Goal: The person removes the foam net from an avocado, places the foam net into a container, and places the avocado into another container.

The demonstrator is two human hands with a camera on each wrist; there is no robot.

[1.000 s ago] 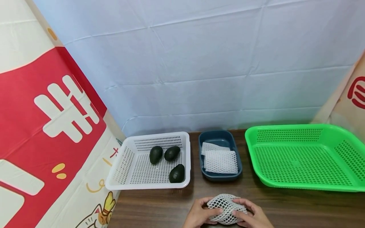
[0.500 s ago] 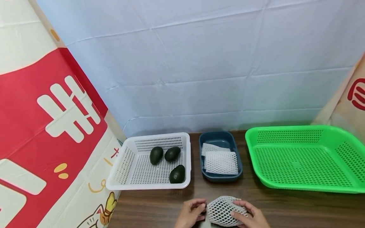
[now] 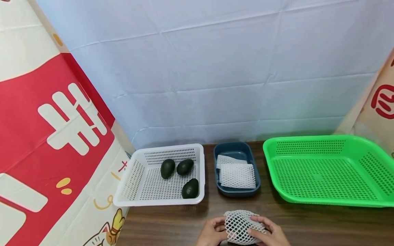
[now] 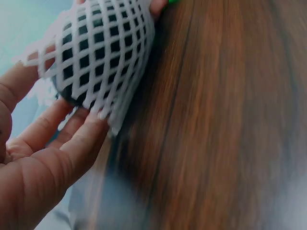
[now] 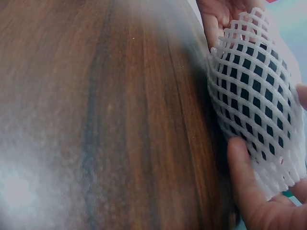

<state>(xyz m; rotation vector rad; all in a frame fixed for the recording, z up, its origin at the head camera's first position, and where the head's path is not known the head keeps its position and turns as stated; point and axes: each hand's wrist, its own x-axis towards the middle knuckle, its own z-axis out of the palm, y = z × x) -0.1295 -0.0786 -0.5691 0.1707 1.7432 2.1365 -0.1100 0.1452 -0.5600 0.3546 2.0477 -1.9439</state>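
Note:
A white foam net sleeve [image 3: 241, 222] is stretched over a dark avocado [image 4: 99, 50], whose skin shows through the mesh. Near the table's front edge, my right hand [image 3: 271, 232] grips the netted fruit at its right end, thumb on the near side. At the other end my left hand [image 3: 213, 232] holds the net's open edge, the thumb and several fingertips at the rim. In the left wrist view, a bare end of the avocado shows at that opening. The right wrist view shows the net gathered loosely past the fruit at both ends.
A white basket [image 3: 160, 202] with three avocados [image 3: 190, 188] stands at the left. Behind the hands, a dark blue tray [image 3: 237, 194] holds flat foam nets [image 3: 237, 176]. To the right sits a green basket [image 3: 320, 176]. A pale cloth wall [image 3: 197, 68] closes off the back.
The left hand came off the net to the left half a second ago and is back at its left edge now. The net reaches further over the avocado's left end; the right hand keeps its grip.

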